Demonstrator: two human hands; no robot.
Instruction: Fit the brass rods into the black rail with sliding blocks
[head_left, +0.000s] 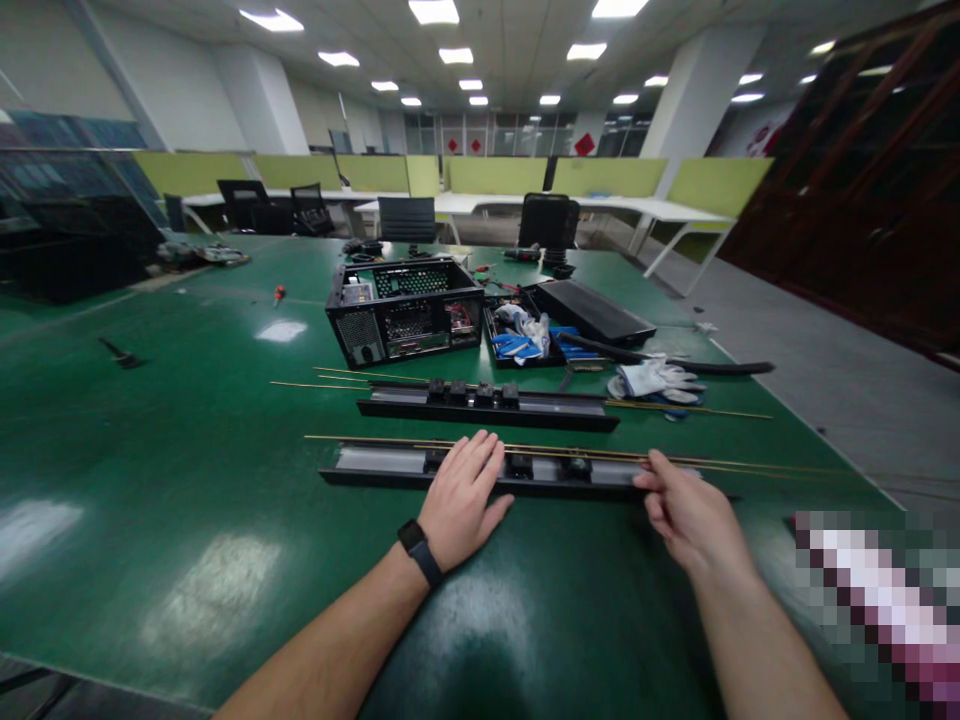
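Observation:
A long black channel (390,478) with a pale inner strip lies across the green table in front of me. Small black blocks (576,467) sit along it, and thin brass-coloured rods (750,465) run lengthwise over them, sticking out past the right end. My left hand (466,492) lies flat across the channel's middle, fingers stretched over the rods and partly hiding a block. At the right end, my right hand (679,505) pinches a brass-coloured rod between thumb and forefinger. Just behind lies a similar black channel (487,412) with several blocks and thin rods.
An open computer case (405,315) stands farther back. To its right are a black tray with blue-and-white gloves (521,335), a flat black panel (592,310), another glove (652,380) and a black tube (720,368). An orange screwdriver (280,293) lies at left. A blurred patch covers the lower right.

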